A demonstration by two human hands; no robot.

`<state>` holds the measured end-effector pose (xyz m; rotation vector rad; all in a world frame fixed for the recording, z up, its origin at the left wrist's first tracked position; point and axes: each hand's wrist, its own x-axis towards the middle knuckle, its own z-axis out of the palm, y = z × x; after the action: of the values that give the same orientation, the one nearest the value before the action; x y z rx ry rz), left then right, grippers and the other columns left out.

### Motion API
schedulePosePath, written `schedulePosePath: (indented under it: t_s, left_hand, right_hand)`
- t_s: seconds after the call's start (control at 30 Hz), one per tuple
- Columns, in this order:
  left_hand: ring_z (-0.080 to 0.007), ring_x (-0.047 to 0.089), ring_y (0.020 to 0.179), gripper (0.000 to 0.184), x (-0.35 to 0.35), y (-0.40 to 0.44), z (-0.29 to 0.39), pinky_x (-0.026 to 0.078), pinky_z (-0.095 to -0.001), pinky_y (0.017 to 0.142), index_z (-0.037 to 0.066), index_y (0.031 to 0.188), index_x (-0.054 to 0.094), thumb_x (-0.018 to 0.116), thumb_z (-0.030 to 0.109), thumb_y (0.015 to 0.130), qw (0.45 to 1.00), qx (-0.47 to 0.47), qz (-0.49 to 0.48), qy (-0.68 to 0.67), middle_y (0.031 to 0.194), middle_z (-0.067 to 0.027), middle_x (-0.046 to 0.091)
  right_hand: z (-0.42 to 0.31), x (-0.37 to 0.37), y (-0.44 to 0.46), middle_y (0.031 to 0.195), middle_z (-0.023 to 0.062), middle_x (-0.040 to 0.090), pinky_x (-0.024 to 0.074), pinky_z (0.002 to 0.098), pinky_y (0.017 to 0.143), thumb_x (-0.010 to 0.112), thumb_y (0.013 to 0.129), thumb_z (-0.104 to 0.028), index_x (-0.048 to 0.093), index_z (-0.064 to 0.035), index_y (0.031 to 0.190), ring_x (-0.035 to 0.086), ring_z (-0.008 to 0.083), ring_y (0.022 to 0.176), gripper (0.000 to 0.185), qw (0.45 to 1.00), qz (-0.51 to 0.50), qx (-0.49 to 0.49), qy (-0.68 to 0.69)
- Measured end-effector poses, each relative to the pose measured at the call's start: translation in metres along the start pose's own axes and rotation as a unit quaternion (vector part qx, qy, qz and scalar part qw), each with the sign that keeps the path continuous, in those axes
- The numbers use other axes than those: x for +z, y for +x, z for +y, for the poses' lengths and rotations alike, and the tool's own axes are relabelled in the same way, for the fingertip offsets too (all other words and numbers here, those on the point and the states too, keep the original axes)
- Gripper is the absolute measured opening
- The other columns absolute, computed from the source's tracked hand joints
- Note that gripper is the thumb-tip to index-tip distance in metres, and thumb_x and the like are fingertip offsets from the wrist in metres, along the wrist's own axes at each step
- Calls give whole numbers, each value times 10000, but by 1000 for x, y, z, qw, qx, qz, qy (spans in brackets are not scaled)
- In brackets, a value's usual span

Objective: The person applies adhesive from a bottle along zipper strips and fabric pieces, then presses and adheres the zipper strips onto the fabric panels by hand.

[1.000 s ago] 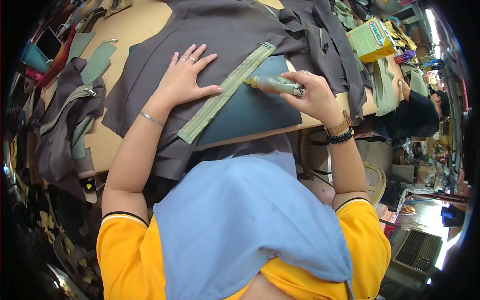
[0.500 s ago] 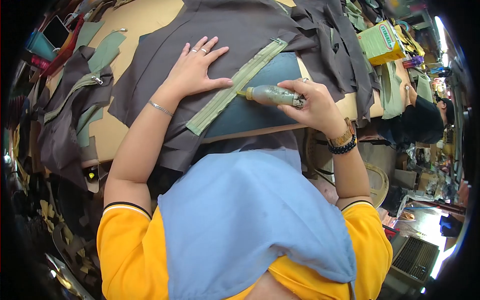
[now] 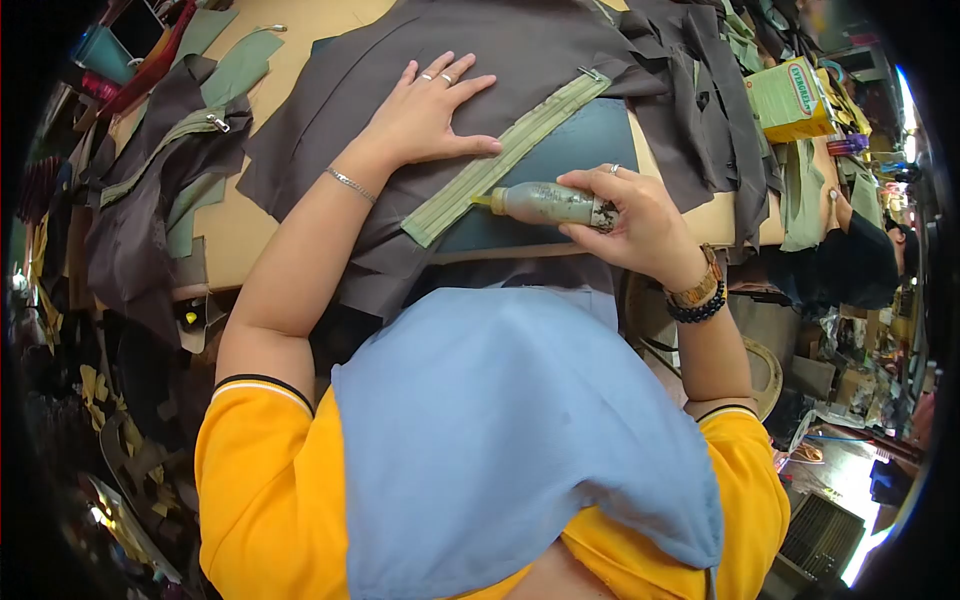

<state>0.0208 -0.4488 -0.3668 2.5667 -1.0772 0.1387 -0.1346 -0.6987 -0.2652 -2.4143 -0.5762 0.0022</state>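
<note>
My left hand (image 3: 430, 112) lies flat with fingers spread on dark grey-brown fabric (image 3: 350, 100), its thumb beside a green zipper (image 3: 510, 153). The zipper runs diagonally along the fabric's edge, its metal slider (image 3: 592, 73) at the upper right end. In my right hand (image 3: 640, 220) is a squeeze bottle (image 3: 545, 202), tilted nearly level. The yellowish nozzle points left, at the zipper's lower edge; whether it touches is hard to tell. A dark blue-grey board (image 3: 560, 145) lies under the bottle and beside the zipper.
Another fabric piece with a zipper (image 3: 165, 150) lies on the left of the tan table (image 3: 240, 210). A green and yellow box (image 3: 790, 100) stands at the back right, near more dark fabric (image 3: 700, 110). Another person (image 3: 850, 255) is at the right edge.
The bottle nozzle has moved down along the zipper's edge toward its lower left end. The whole view has shifted slightly, and my left hand stays flat on the fabric.
</note>
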Motion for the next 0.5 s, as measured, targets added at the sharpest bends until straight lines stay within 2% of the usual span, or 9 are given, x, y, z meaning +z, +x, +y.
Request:
schedulePosePath:
  t_s: [0.33, 0.5]
  left_hand:
    - [-347, 271, 1506, 920, 0, 0, 0, 195, -601, 1203, 231, 1475, 507, 672, 767, 746, 1000, 6, 11, -7, 1596, -136, 369]
    - [-364, 281, 1499, 920, 1, 0, -2, 196, -609, 1198, 209, 1467, 515, 682, 753, 744, 1000, 11, 13, -16, 1591, -152, 373]
  right_hand:
    - [-19, 12, 5, 836, 92, 650, 540, 304, 599, 796, 770, -118, 697, -47, 1121, 625, 181, 578, 371, 999, -35, -29, 18]
    - [-27, 16, 8, 871, 110, 672, 553, 326, 628, 796, 757, -130, 698, -54, 1103, 654, 228, 635, 368, 998, -39, -45, 22]
